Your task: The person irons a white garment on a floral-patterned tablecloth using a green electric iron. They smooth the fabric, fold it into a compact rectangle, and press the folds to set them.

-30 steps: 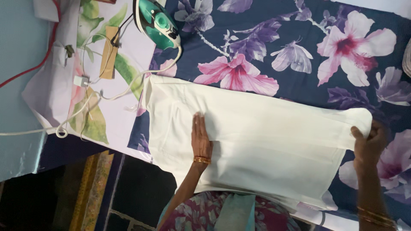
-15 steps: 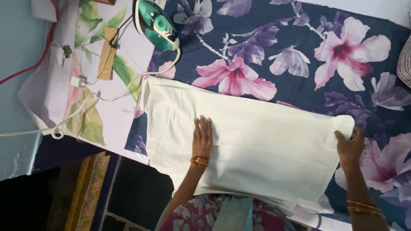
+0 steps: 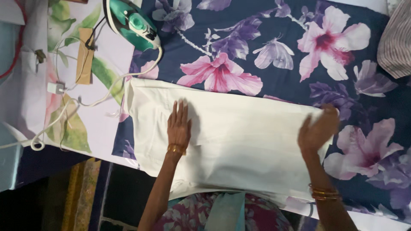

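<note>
A white folded cloth [image 3: 248, 141] lies flat on a navy sheet with pink and purple flowers [image 3: 265, 42]. My left hand [image 3: 179, 126] rests flat on the cloth's left part, fingers spread and pointing away from me. My right hand [image 3: 319, 130] is at the cloth's right end, blurred, with its fingers curled over the far right corner. Gold bangles sit on both wrists.
A green and white iron [image 3: 130, 21] stands at the far left of the sheet, its white cord [image 3: 85, 102] looping over a pale leafy cloth [image 3: 77, 128]. A striped fabric [image 3: 396, 38] lies at the top right. The surface's near edge drops to a dark floor [image 3: 51, 201].
My right hand has carried the cloth's right end leftward, so the cloth looks shorter. My left hand has stayed flat on the cloth. The view has shifted a little.
</note>
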